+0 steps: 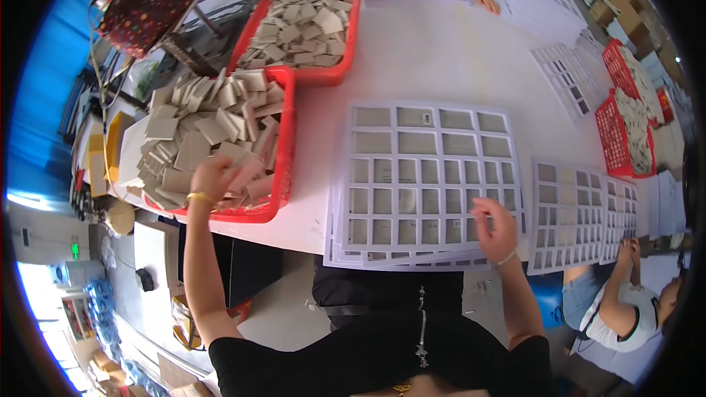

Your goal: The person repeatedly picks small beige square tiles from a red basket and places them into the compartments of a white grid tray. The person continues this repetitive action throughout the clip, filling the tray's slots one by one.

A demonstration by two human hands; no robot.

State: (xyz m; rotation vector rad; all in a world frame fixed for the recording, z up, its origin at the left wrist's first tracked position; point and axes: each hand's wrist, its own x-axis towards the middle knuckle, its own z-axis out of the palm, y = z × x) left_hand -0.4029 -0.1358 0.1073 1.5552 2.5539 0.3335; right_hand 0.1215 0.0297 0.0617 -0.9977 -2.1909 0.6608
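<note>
Overhead, at the worktop: I look down on two bare hands working over a white worktop (412,51).
Left hand: my left hand (212,176) is sunk in the near red crate (283,140); its fingers are curled down among the loose beige square tiles (198,132), but whether they have hold of one I cannot tell.
Right hand: my right hand (496,228) lies on the near right corner of the white grid sheets (426,176); the fingers are spread loosely and pressing flat, gripping nothing.
Grid sheets: stacked at the near edge of the worktop, just right of the crate, most cells bare.
Far side: a second red crate (305,26) of tiles sits beyond the first.
Right: more grid sheets (577,213) lie alongside; another person (625,309) sits near them.
</note>
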